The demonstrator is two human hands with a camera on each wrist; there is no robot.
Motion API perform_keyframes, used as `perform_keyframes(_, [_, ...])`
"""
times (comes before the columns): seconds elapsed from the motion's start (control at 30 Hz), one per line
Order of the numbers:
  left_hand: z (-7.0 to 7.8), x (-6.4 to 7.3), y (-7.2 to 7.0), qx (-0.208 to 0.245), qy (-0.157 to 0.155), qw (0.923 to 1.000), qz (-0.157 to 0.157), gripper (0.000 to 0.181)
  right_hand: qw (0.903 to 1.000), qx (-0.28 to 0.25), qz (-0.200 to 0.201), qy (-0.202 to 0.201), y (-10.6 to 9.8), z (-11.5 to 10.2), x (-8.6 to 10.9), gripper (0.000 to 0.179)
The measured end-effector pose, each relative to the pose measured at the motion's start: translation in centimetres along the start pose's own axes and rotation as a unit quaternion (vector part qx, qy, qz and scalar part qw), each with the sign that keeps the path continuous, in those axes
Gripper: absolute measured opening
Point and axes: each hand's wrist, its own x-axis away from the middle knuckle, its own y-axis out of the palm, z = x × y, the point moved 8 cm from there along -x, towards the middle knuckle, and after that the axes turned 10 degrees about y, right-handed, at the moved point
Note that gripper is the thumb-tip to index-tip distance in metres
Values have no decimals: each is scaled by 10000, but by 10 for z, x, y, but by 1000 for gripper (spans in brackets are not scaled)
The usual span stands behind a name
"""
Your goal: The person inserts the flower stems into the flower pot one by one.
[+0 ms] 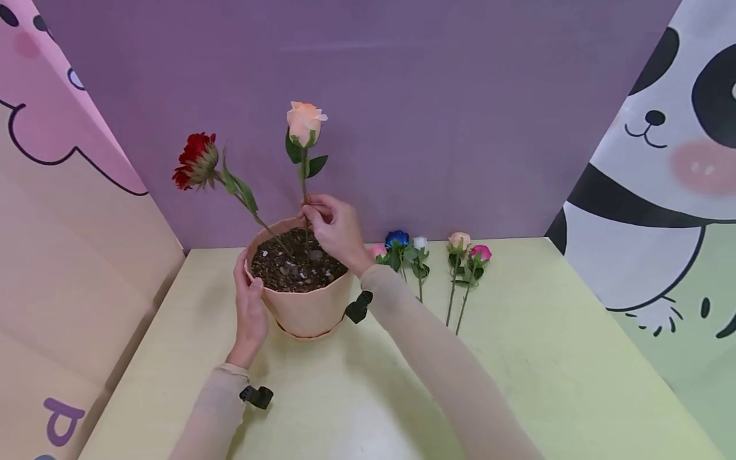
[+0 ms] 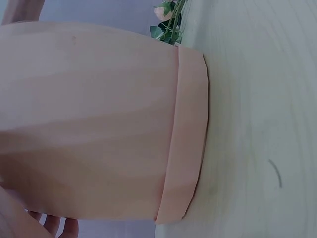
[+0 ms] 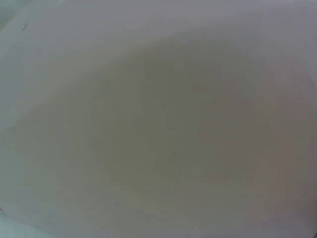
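My right hand [image 1: 336, 227] pinches the stem of a peach artificial rose [image 1: 306, 124] between thumb and fingers, just above the far part of the pot. The rose stands upright, its lower stem coming down to the dark soil [image 1: 287, 268]. Around the left side of the peach flower pot [image 1: 310, 310] curls my left hand [image 1: 251, 313], thumb near the rim; its fingers [image 2: 69, 228] show along the pot wall in the left wrist view. A red flower [image 1: 198, 163] is planted in the same soil and leans left. The right wrist view is a close blur.
Right of the pot, a blue rose [image 1: 397, 239], a white rose [image 1: 420, 243] and a partly hidden pink one [image 1: 377, 250] lie on the table [image 1: 575, 358]. Farther right lie another peach rose [image 1: 459, 241] and a magenta rose [image 1: 480, 253]. A purple wall [image 1: 448, 128] stands behind.
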Motion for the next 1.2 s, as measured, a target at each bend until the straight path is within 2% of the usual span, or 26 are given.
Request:
perform_keyframes(0.13, [-2,0,-2,-76,-36,10000,36,72,9993,316,17,-207,2,-3,1,19])
perform_keyframes(0.53, [2,-2,-5,-5,119,9998,160,70,9978,612,-134,-195,12,-8,-3,16])
perform_keyframes(0.8, [-2,0,-6,31,156,9994,303,70,9925,1157,-369,-121,18,-6,-1,18])
perform_keyframes(1.07, [-3,3,-2,95,105,9996,242,69,9969,628,-459,117,13,1,2,22])
perform_keyframes(1.2, [-3,1,0,79,104,9998,169,70,9984,330,-284,358,6,6,1,29])
